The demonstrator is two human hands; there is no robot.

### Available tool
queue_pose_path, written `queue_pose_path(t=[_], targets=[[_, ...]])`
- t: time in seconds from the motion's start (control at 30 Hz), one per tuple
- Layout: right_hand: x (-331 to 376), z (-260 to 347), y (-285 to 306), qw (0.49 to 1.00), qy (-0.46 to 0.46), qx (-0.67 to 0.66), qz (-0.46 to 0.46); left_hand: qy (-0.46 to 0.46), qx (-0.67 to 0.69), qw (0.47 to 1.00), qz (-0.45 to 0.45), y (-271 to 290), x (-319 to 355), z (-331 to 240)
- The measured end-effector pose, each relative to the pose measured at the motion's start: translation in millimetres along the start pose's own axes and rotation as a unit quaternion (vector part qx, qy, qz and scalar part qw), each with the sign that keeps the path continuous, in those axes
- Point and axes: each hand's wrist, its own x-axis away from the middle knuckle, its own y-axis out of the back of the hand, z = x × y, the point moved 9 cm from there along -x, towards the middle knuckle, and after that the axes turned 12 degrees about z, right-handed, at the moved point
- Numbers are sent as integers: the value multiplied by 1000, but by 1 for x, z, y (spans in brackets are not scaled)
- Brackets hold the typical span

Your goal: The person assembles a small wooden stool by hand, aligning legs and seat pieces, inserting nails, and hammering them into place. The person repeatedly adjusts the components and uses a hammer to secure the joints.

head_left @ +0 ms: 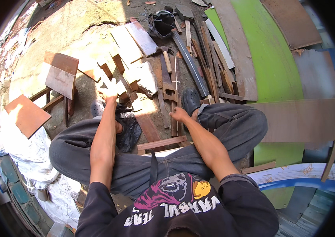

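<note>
My left hand (108,92) reaches out among short wood offcuts (105,69), its fingers spread and partly washed out by the sun. Whether it touches a piece there I cannot tell. Fingers curled, my right hand (180,114) is low over a long narrow wooden strip (174,126), just below the handle of a handsaw (170,94). What it holds, if anything, is hidden. The saw's dark blade points away from me. Close to the blade lies a hammer (166,59) with a wooden handle. A pale, rough stone block (147,79) sits between the two hands.
Long wood strips (211,59) are piled beyond my right foot. Green panels (270,51) and a brown board (301,118) cover the right side. On the left are a small wooden stool (60,75), a square board (27,115) and white sacks (29,154). A black bag (161,24) lies far ahead.
</note>
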Motion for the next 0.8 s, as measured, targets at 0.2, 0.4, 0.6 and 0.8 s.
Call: queue_pose_path(t=[0.2,0.4,0.6,0.8], targets=[[4,-26,4,999,-25,-20,-1,-106,-4,990,-98,20,30,-16],[-2,-43,19,994,-57,-87,-33,-391,-251,861,-205,12,88,-105],[-19,-72,-13,979,-135,-150,19,-300,-433,842,116,-58,72,-80],[-19,-96,-79,970,-164,-166,67,-245,-342,899,122,-57,107,-84]])
